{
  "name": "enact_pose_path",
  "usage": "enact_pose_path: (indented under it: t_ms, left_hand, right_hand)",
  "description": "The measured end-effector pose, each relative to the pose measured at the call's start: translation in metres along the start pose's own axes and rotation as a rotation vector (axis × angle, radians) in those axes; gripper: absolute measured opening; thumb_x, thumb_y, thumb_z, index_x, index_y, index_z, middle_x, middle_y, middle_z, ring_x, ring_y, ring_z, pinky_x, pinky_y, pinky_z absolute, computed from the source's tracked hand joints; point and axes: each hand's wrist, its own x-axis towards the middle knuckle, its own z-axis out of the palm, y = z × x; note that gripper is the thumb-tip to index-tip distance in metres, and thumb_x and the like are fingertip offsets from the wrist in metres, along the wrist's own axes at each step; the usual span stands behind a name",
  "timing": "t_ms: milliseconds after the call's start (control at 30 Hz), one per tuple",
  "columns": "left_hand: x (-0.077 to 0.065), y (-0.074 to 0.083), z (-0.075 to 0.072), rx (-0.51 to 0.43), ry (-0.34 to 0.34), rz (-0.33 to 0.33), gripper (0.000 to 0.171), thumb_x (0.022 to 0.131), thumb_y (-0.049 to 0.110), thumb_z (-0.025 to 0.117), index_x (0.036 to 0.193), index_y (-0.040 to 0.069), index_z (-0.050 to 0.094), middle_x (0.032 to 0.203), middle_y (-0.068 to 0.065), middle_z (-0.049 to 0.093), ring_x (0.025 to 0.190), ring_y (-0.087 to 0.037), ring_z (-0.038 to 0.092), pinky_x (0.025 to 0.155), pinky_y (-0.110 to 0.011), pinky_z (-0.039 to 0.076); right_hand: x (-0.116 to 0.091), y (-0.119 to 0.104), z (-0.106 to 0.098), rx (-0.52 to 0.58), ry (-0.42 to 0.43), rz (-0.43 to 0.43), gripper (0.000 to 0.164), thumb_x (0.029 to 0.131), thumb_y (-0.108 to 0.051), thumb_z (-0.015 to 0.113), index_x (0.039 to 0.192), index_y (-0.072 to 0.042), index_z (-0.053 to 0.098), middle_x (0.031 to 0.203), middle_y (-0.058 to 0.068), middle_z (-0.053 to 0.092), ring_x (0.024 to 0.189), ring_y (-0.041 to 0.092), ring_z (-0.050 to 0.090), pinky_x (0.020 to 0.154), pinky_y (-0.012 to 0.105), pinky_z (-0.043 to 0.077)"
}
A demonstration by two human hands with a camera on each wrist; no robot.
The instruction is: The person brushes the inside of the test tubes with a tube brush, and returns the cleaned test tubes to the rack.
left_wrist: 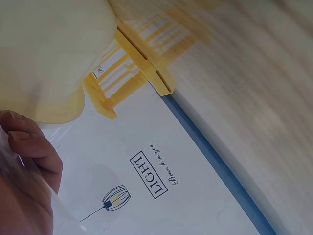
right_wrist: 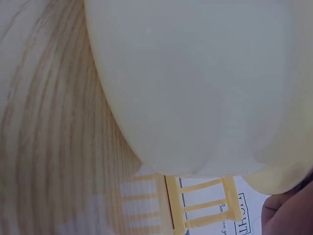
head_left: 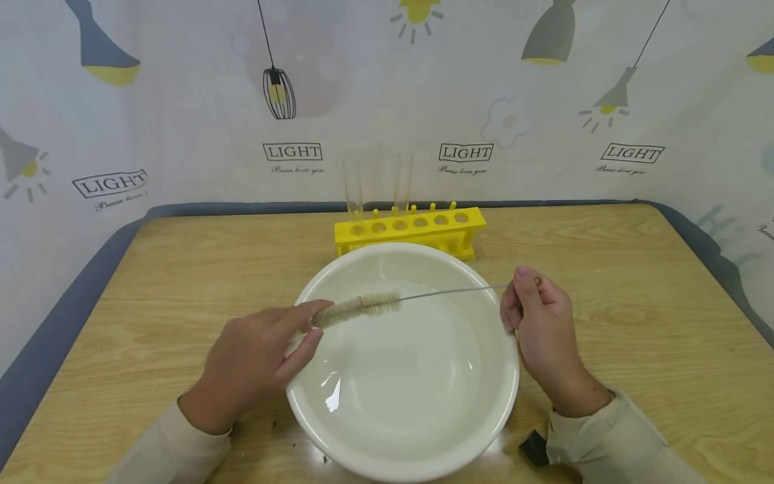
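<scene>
Clear test tube (head_left: 337,313): above the white basin (head_left: 402,247), around part of the bristles; likely thin glass, fragile and slippery if wet — we'd cradle its body lightly.
Test-tube brush (head_left: 382,304): partly inside the tube; we judge it light, its bristles springy, its wire bendable — best held at the looped end.
Left hand (head_left: 256,349): fingers grasping the tube.
Right hand (head_left: 547,326): fingers pinching the brush's wire end.
Yellow test-tube rack (head_left: 411,236): behind the basin.

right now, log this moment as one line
left hand: holds clear tube | right hand: holds brush | brush: partly inside tube | white basin: underneath, water inside | yellow rack: behind basin, two tubes
</scene>
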Motion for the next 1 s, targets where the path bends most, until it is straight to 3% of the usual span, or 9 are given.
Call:
enact_pose_path:
  t_ms: [367,1000]
  left_hand:
    - [-0.0006,0.0004,0.0012,-0.01,-0.003,-0.01,0.033,0.087,0.031,0.053,0.119,0.026,0.06,0.077,0.009,0.068,0.059,-0.006,0.059,0.046,-0.025,0.042]
    - [0.0001,0.0002,0.0011,-0.009,0.014,-0.008,0.032,0.088,0.03,0.051,0.117,0.025,0.061,0.075,0.01,0.068,0.057,-0.006,0.057,0.044,-0.023,0.039]
  right_hand:
    - [-0.0005,0.0014,-0.0013,-0.046,0.009,0.011,0.043,0.096,-0.034,0.042,0.068,-0.002,0.043,0.053,0.0,0.036,0.047,0.015,0.035,0.045,0.026,0.032]
    - [-0.0016,0.0021,0.0042,-0.002,0.074,0.0,0.047,0.095,-0.034,0.046,0.066,0.003,0.042,0.052,0.002,0.035,0.046,0.016,0.033,0.044,0.025,0.03]
